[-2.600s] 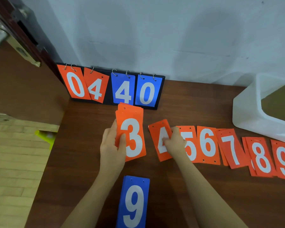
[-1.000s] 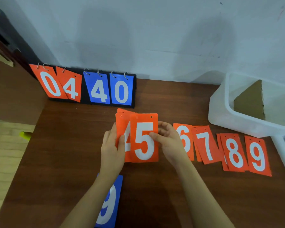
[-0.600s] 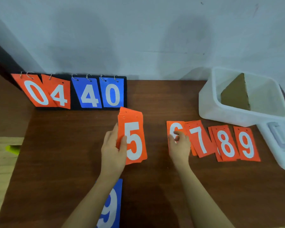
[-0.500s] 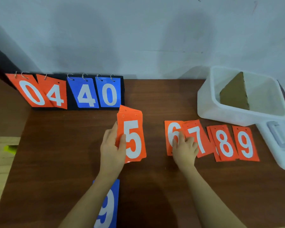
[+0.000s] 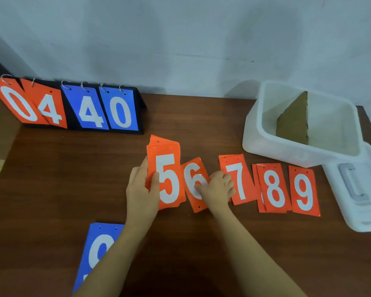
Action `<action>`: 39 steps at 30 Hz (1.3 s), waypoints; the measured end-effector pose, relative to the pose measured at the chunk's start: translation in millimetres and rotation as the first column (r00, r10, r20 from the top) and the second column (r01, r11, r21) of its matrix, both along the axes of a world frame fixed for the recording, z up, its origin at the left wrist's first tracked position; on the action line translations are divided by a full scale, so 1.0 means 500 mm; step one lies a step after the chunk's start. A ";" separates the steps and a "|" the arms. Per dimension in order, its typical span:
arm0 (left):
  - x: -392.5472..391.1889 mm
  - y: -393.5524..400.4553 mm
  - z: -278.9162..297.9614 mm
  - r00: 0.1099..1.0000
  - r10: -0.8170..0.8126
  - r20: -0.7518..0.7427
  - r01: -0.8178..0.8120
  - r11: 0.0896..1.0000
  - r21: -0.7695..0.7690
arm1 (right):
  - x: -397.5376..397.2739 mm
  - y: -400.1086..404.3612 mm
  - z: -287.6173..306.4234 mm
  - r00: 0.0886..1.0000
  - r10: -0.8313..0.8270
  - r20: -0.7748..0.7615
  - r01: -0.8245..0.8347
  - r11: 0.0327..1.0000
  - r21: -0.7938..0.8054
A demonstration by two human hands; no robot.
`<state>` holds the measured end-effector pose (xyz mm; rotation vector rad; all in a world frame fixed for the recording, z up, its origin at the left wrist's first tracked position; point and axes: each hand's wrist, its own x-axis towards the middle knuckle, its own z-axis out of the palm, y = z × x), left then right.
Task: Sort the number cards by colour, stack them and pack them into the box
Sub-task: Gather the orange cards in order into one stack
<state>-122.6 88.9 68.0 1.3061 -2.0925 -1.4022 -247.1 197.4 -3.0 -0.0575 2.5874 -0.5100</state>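
Brown table (image 5: 51, 179). White box (image 5: 266, 144) far right, open, brown cardboard piece (image 5: 292, 123) inside; its lid (image 5: 360, 202) lies just beside it. Scoreboard (image 5: 140, 103) at back left reads 0 4 4 0. Blue stack (image 5: 94, 251), 9 on top, near edge under left forearm. Left hand (image 5: 140, 191) grips orange stack (image 5: 169, 179), 5 on top, thumb over its face. Right hand (image 5: 217, 187) fingers curled on the tilted orange 6 card (image 5: 191, 179), just beside the stack; pinching or only pressing, cannot tell. Cards 7 (image 5: 241, 181), 8 (image 5: 273, 189), 9 (image 5: 304, 192) in row to the right, flat on table.
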 end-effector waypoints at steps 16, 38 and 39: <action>-0.053 0.050 0.041 0.994 -0.099 -0.045 0.093 0.988 -0.122 | -0.012 0.049 0.180 0.932 0.065 0.356 0.226 0.664 -0.713; -0.096 0.067 0.005 0.999 -0.015 0.032 0.015 1.000 -0.010 | -0.124 0.092 0.001 0.999 -0.055 0.002 0.054 0.996 0.067; -0.094 0.066 0.006 0.999 -0.013 0.033 0.013 1.000 -0.021 | -0.120 0.092 0.000 0.998 -0.066 0.001 0.066 0.998 0.000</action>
